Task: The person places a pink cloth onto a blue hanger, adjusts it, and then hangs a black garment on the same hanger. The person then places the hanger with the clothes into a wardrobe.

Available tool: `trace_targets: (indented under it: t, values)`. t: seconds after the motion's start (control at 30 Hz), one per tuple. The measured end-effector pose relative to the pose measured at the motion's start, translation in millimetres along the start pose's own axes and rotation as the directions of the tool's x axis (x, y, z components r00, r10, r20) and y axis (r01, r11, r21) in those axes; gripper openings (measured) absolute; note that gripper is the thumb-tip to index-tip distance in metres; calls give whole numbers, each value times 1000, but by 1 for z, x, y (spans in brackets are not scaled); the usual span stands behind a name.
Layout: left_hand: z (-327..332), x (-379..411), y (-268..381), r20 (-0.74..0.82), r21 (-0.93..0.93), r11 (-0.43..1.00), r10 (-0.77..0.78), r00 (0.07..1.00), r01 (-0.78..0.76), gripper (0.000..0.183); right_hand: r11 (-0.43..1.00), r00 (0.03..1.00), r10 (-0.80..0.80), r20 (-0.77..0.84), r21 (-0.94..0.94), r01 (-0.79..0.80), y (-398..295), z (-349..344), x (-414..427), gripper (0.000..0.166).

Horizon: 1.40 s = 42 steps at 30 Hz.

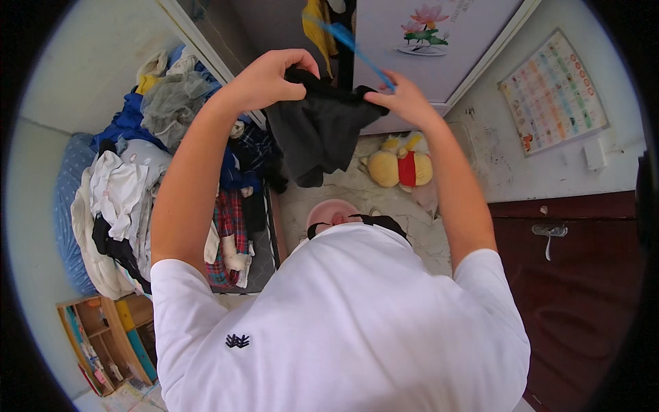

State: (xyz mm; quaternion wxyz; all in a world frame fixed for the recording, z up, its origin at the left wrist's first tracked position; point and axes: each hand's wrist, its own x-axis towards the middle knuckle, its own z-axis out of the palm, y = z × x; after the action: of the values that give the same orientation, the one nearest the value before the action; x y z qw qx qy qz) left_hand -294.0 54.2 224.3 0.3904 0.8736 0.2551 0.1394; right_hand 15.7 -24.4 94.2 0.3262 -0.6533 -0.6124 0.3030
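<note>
A dark grey-black garment (319,129) hangs in front of me, its upper edge stretched between my two hands. My left hand (275,74) grips that edge on the left, thumb in front and fingers curled behind the cloth. At the other end my right hand (404,100) pinches the cloth and also holds a thin blue plastic piece, apparently a clothes hanger (363,56). The hanger slants up and left, blurred, towards a yellow garment (318,31) inside the open wardrobe (267,26).
Piled clothes (123,190) cover a bed on the left. A lotus-printed wardrobe panel (391,77) stands ahead. On the floor lie a yellow plush toy (387,169) and a pink basin (316,208). To the right is a dark red door (576,293); a wooden shelf (116,340) stands lower left.
</note>
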Motion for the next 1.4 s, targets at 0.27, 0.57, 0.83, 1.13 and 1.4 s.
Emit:
trace_targets:
  t: [0.27, 0.57, 0.83, 1.13, 1.4]
  values:
    - [-17, -24, -19, -151, 54, 998, -32, 988, 41, 25, 971, 902, -231, 365, 34, 235, -10, 31, 29, 64]
    - [-4, -40, -74, -353, 330, 919, -91, 931, 214, 46, 956, 961, -272, 44, -106, 275, -123, -73, 18, 51]
    - [-23, -10, -34, -90, 170, 905, -379, 921, 389, 54, 910, 969, -248, 6, -342, 236, -139, -118, 7, 57]
    - [16, 17, -47, -193, 151, 952, -237, 952, 267, 44, 847, 943, -325, -76, -467, 254, -71, -103, -5, 50]
    - [9, 19, -34, -323, 403, 913, 83, 943, 58, 24, 959, 997, -54, -50, -282, 38, 31, -77, -10, 64]
